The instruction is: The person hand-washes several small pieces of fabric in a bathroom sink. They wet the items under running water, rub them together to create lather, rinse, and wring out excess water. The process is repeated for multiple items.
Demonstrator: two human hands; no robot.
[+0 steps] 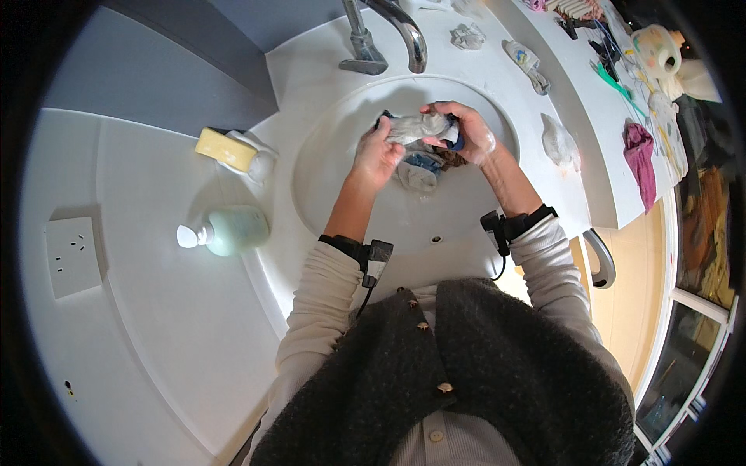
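Observation:
Over the white washbasin [373, 204], a wet, greyish-white sock with dark blue parts [411, 129] is stretched between my hands. My left hand [377, 152] grips its left end, thumb on top. At its right end my right hand [466, 131] is closed around the cloth, with some lather on the wrist. Just below, in the basin, lies a wet pile: a whitish sock [417, 177], a blue cloth piece [425, 163] and a brown one [451, 158]. My hands partly hide the pile.
A chrome faucet [411, 41] reaches over the basin's back. Left are a yellow soap bar [225, 149] and a pump bottle [238, 230]. Small wet socks [527, 64] and a whitish cloth [560, 144] lie on the right rim; a magenta cloth [639, 160] hangs over the ledge, near hangers.

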